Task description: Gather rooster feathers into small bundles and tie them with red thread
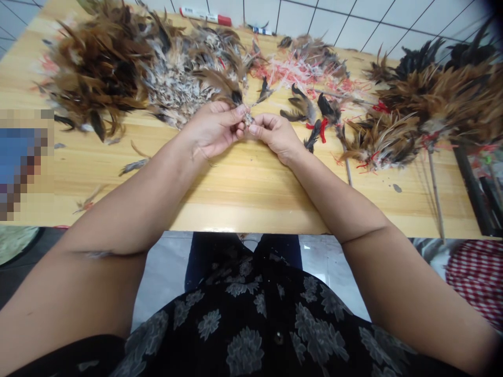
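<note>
Over the wooden table my two hands meet at a small bunch of feathers. My left hand is closed, with thumb and fingers pinching the pale feather ends. From the other side my right hand pinches the same ends, its fingertips almost touching the left ones. Brown feathers rise just beyond my left thumb; whether all of them belong to the held bunch I cannot tell. A dark loose feather lies just past my fingertips.
Brown feathers and grey-white feathers are heaped at left. Pink-white strips lie at the back. Feather bunches on sticks and red ties are at right. A marker rests by the tiled wall.
</note>
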`<state>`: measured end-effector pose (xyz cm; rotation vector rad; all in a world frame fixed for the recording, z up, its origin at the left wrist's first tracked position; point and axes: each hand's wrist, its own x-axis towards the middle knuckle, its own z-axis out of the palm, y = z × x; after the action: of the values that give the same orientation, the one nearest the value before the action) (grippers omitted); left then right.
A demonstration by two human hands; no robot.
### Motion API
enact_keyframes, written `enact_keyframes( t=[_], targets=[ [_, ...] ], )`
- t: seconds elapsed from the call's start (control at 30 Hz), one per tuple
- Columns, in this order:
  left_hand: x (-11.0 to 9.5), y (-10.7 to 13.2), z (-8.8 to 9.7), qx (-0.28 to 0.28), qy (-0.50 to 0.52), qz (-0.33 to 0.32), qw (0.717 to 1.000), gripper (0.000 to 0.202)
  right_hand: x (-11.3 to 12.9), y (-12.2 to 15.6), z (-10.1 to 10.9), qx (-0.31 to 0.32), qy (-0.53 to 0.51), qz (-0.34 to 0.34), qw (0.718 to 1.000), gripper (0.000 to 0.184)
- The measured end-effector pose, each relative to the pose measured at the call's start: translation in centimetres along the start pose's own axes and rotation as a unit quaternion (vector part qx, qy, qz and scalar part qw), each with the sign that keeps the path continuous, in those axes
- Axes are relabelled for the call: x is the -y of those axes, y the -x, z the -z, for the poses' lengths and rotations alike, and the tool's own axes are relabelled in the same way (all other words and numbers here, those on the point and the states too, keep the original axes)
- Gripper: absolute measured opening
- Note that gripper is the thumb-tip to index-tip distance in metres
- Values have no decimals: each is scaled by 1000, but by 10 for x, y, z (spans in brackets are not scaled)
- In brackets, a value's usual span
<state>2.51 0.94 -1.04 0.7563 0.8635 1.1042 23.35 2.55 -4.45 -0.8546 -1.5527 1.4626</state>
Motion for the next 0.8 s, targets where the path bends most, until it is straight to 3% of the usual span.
enact_keyframes(
  t=[0.1,0.33,0.57,0.8],
  targets=[
    [-1,1,-6,4,26,22,999,41,7,3,-6,-41,-28,-13,999,69],
    [-3,6,-10,5,23,34,999,42,5,2,-7,-24,-21,1,999,67],
    [-1,6,-12,7,5,19,1000,47,3,1,-9,-28,26,10,999,75],
    [-2,2,-2,-15,-18,-24,999,56,13,5,-11,-81,47,-3,996,66]
  ],
)
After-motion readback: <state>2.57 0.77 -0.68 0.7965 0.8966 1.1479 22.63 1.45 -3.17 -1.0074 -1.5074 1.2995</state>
